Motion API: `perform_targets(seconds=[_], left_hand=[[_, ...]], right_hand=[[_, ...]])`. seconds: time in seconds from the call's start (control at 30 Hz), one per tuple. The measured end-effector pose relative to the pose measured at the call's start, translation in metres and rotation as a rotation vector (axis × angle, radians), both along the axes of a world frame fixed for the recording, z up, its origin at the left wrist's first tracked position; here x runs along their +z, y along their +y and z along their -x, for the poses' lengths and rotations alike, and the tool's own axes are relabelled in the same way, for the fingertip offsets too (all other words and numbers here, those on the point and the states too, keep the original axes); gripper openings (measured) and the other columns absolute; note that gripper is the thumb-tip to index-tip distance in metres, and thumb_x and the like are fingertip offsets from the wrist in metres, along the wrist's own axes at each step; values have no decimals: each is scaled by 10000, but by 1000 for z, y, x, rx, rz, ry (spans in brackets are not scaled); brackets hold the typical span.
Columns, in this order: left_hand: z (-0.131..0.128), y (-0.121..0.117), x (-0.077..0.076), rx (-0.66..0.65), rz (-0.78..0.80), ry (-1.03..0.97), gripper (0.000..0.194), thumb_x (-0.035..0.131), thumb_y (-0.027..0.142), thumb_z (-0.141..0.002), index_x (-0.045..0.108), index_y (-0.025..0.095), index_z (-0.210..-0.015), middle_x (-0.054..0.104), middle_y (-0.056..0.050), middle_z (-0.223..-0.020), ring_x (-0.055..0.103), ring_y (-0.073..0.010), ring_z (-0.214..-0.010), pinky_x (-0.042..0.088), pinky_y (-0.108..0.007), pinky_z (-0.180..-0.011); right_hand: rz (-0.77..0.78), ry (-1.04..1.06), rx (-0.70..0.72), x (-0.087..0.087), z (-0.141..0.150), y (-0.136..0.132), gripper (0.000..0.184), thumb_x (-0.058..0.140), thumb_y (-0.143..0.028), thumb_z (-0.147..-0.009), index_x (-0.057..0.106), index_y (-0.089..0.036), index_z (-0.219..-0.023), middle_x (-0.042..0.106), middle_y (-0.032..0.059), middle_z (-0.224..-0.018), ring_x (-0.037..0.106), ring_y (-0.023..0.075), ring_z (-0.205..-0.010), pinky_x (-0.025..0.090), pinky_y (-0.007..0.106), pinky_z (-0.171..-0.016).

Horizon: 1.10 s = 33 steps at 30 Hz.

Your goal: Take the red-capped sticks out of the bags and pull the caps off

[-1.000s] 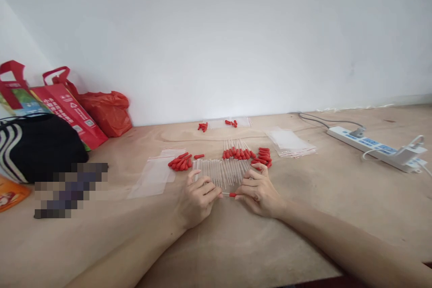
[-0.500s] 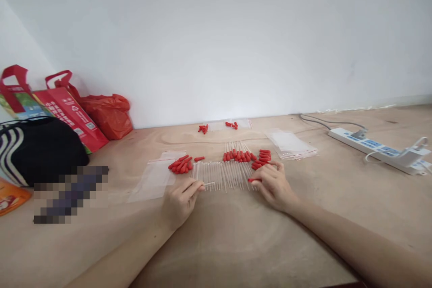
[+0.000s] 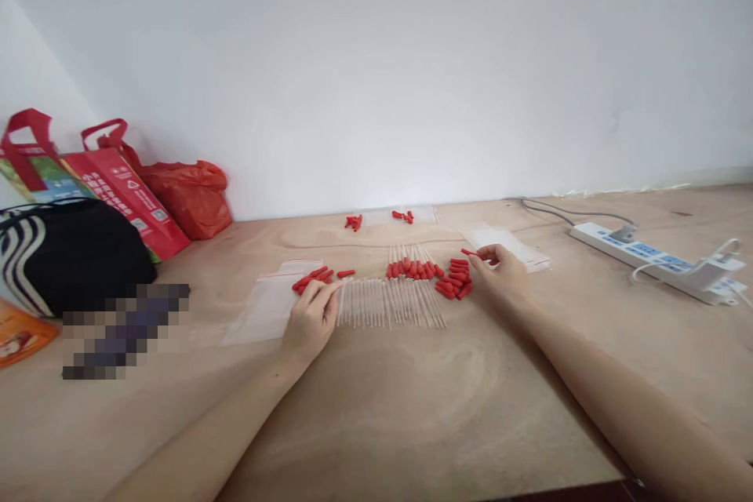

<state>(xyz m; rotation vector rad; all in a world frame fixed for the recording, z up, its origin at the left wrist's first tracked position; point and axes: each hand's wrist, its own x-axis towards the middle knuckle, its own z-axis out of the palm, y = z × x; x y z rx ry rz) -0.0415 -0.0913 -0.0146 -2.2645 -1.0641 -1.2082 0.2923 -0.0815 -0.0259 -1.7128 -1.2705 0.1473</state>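
My left hand [image 3: 311, 318] is closed, its fingertips pinching at the upper left end of a row of clear glass dropper tubes [image 3: 391, 304]. My right hand [image 3: 500, 271] is closed on a small red rubber bulb [image 3: 469, 252], raised just beyond the right-hand pile. Below that hand lies a stack of loose red rubber bulbs [image 3: 454, 278]. Another pile of red bulbs [image 3: 311, 279] is beside my left fingers. Behind the row, several glass tubes fitted with red bulbs [image 3: 415, 269] lie side by side, bulbs towards me.
Clear zip bags lie left [image 3: 259, 310] and right [image 3: 500, 239]. More red bulbs [image 3: 354, 223] sit near the wall. A white power strip [image 3: 635, 247] with cables is at right. Shopping bags [image 3: 126, 200], a red plastic bag [image 3: 191, 200] and a black bag [image 3: 82, 255] stand left.
My left hand has moved up and left to the end of the tube row. My right hand has lifted away and back from the right pile, carrying a red bulb.
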Motion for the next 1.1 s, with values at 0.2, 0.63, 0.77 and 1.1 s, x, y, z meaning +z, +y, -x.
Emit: perform_targets(seconds=[0.2,0.63,0.77,1.1], left_hand=[[-2,4,-3,-31,-33,65,154,427,124,-828,577,148,-851,551,-18,-681,567,-124,-657,475,-234,-641],[-3,3,-5,-136,48,127,118,508,191,-800,617,148,-812,619,-47,-759,588,-139,-703,500,-261,-677],[-2,3,-4,-164,103,131,155,553,276,-786,625,145,-827,623,-58,-784,583,-153,-721,505,-284,-679],[6,-6,7,-167,262,216,391,591,413,-733,593,149,-1021,596,-89,-919,546,-204,-863,474,-354,-778]], right_hand=[[99,-177,26,-3,6,5,266,499,-478,-700,629,-248,-731,654,6,-767,515,227,-839,294,386,-769],[112,-268,-40,-5,6,6,302,441,-459,-753,650,-241,-750,646,30,-818,497,233,-851,277,368,-731],[26,-305,-59,-5,8,4,306,427,-438,-768,642,-224,-731,639,32,-799,487,216,-816,258,347,-710],[136,-609,131,20,65,-4,281,409,-348,-795,658,-225,-756,638,46,-806,476,203,-841,210,351,-717]])
